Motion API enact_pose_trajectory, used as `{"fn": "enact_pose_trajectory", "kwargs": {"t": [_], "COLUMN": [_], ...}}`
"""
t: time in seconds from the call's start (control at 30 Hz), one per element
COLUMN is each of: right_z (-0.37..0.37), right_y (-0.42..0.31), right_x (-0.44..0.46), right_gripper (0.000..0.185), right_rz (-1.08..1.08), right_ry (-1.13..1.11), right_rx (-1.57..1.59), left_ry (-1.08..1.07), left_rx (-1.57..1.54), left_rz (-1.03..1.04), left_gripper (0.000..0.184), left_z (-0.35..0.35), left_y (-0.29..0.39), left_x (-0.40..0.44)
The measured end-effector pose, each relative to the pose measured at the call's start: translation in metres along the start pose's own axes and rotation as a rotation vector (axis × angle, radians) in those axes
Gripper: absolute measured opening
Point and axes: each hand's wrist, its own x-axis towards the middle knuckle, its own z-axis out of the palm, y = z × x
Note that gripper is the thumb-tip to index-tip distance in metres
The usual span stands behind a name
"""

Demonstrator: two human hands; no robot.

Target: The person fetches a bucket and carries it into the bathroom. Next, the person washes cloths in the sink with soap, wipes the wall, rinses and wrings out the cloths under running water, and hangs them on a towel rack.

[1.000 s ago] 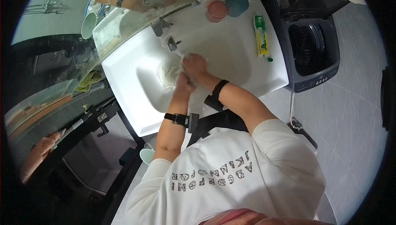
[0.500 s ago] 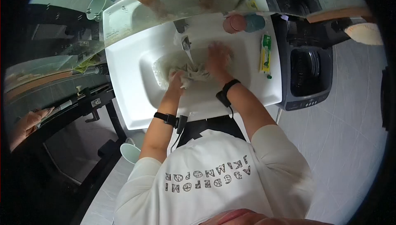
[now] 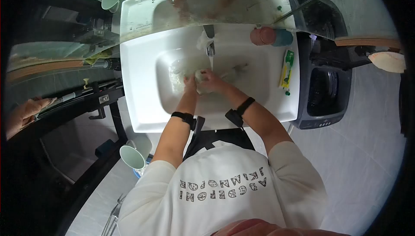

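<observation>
In the white washbasin (image 3: 145, 84), my left hand (image 3: 190, 84) and my right hand (image 3: 212, 81) are close together, fingers closed around a bunched pale wet cloth (image 3: 200, 75). Most of the cloth is hidden by the fingers. Just beyond my right hand, water runs from the faucet (image 3: 210, 49) into the basin. Shallow water covers part of the bottom. To the right of my hands, a greyish patch (image 3: 240, 68) shows in the basin; I cannot tell whether it is cloth or water.
A pink cup (image 3: 262, 36) and a blue cup (image 3: 283, 38) stand at the basin's back right. A green-yellow toothpaste tube (image 3: 286, 69) lies on the right rim. A dark washing machine (image 3: 326, 93) is at right, a pale green bucket (image 3: 132, 157) at lower left. Behind is a mirror (image 3: 190, 11).
My right hand has come left from the basin's right side to meet my left hand at the cloth. The cloth, more spread before, is bunched now. The view has shifted slightly.
</observation>
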Motion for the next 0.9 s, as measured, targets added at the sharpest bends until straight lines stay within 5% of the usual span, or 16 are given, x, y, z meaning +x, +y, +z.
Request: {"fn": "enact_pose_trajectory", "kwargs": {"t": [0.03, 0.17, 0.3, 0.37, 0.43, 0.53, 0.6, 0.7, 0.77, 0.83, 0.9], "right_z": [0.002, 0.020, 0.046, 0.061, 0.072, 0.034, -0.010, -0.044, -0.072, -0.089, -0.076], "right_y": [-0.019, -0.042, -0.055, -0.042, -0.013, -0.021, 0.001, 0.022, 0.031, 0.032, 0.033], "right_x": [-0.015, -0.028, -0.035, -0.022, 0.007, 0.001, 0.019, 0.017, 0.002, -0.012, -0.015], "right_gripper": [0.061, 0.056, 0.051, 0.050, 0.052, 0.053, 0.050, 0.051, 0.052, 0.051, 0.051], "right_rz": [-0.137, -0.213, -0.141, -0.050, -0.038, -0.092, 0.308, 0.298, 0.349, 0.145, 0.097], "right_ry": [0.018, -0.089, 0.232, 0.310, 0.651, 0.532, 0.302, 0.395, 0.365, 0.513, 0.455], "right_rx": [0.210, 0.165, -0.086, -0.258, -0.436, -0.545, -0.172, -0.465, -0.447, -0.495, -0.678], "left_ry": [-0.152, -0.792, -0.900, -0.894, -0.850, -0.769, -0.734, -0.693, -0.387, -0.451, -0.017], "left_rx": [-0.185, -0.786, -0.879, -0.870, -0.848, -0.779, -0.687, -0.561, -0.313, -0.319, 0.008], "left_rz": [-0.037, -0.265, -0.247, -0.235, -0.216, -0.172, -0.129, -0.080, 0.001, -0.033, 0.026], "left_gripper": [0.063, 0.056, 0.049, 0.047, 0.044, 0.042, 0.042, 0.046, 0.039, 0.042, 0.056], "left_z": [0.003, -0.005, -0.010, -0.007, -0.006, -0.010, -0.018, -0.034, -0.060, -0.070, -0.068], "left_y": [-0.002, -0.002, -0.006, -0.006, -0.004, 0.000, 0.002, 0.014, 0.033, 0.041, 0.036], "left_x": [0.006, 0.028, 0.010, 0.004, -0.005, -0.022, -0.037, -0.057, -0.064, -0.052, -0.046]}}
